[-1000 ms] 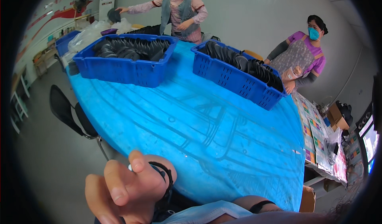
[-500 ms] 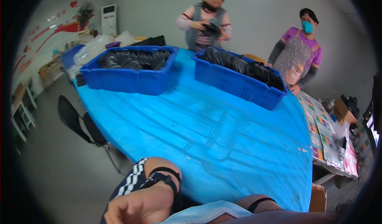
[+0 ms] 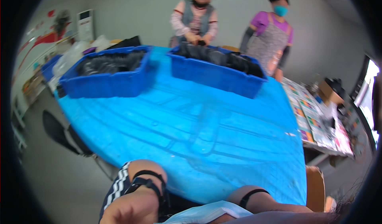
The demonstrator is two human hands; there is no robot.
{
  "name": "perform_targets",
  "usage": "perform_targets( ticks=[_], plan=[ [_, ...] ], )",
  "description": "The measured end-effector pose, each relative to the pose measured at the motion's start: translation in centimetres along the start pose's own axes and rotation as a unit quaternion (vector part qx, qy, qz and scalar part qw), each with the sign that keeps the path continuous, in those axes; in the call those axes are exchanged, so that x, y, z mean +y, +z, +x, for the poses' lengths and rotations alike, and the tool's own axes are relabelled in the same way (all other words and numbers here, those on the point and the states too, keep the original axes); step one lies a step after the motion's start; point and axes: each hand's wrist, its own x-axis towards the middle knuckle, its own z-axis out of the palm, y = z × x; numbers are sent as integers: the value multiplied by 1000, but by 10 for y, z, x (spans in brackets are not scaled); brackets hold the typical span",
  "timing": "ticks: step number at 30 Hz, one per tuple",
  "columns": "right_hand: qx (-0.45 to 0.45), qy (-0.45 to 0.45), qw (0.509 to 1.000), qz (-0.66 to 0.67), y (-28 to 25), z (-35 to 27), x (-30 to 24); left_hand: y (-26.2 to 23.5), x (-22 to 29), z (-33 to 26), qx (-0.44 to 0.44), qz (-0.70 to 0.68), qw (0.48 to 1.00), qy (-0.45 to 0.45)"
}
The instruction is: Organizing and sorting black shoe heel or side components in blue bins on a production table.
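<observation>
Your hands sit low at the near edge of the blue plastic-covered surface point(image 3: 207, 132).

Your left hand point(image 3: 127, 210), with black bands at the wrist, is cut off by the lower rim, so I cannot tell whether it is open or closed. Your right hand is out of frame; only the forearm shows. A pale blue face mask point(image 3: 203, 215) lies between your arms, partly hidden. Two blue plastic crates point(image 3: 115, 84) of dark items stand far across.

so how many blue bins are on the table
2 on the blue table: a left bin at the far left and a right bin at the far edge by two people. Another may sit beyond, off-table.
</observation>
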Motion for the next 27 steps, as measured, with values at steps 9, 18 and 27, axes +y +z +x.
perform_targets(
  ticks=[9, 18, 27],
  plan=[
    [10, 4, 998, 62, 10, 5, -6, -14, -5, -3, 77, -268, 942, -188],
    [-19, 53, 992, 113, 8, 12, 1, -12, -4, 2, -71, 0, 990, -119],
    [17, 90, 989, 114, 7, 14, 7, 5, -12, 4, 15, 128, 990, -64]
  ],
)
